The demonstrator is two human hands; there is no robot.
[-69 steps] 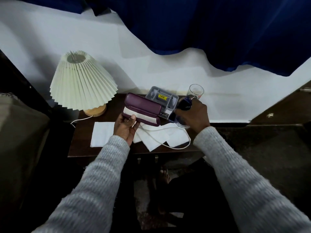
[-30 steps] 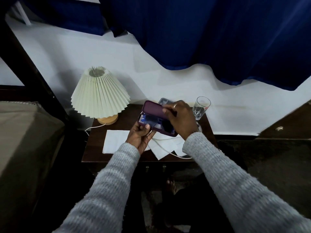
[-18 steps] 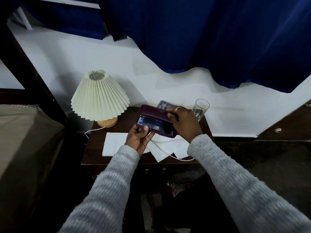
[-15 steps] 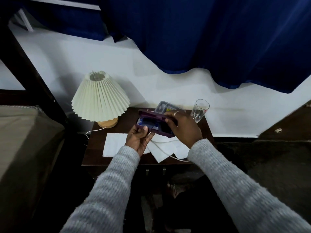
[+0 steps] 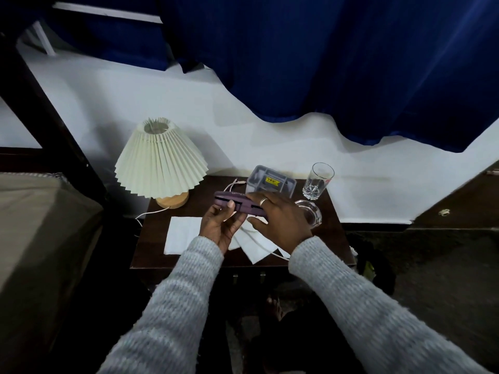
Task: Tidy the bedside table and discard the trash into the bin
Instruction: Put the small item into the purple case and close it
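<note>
- Purple case [image 5: 239,205] held above the counter [image 5: 151,238], long axis running left-right, far end tipped slightly down to the right.
- Left hand [image 5: 220,225] grasps the case from below at its left part, thumb on the near edge; right hand [image 5: 275,220] clamps its right end, fingers over the top.
- Case looks nearly shut; thin gap shows along the near edge.
- Both hands equally near; set-down likely next.
- Open room: dark strip of counter between lamp [image 5: 160,160] and grey box [image 5: 270,182]; front is covered by white papers [image 5: 181,234] and a cord [image 5: 259,242].
- Glass [image 5: 318,180] and clear dish [image 5: 310,211] sit just right of the right hand: knock risk.
- Bin not in view.
</note>
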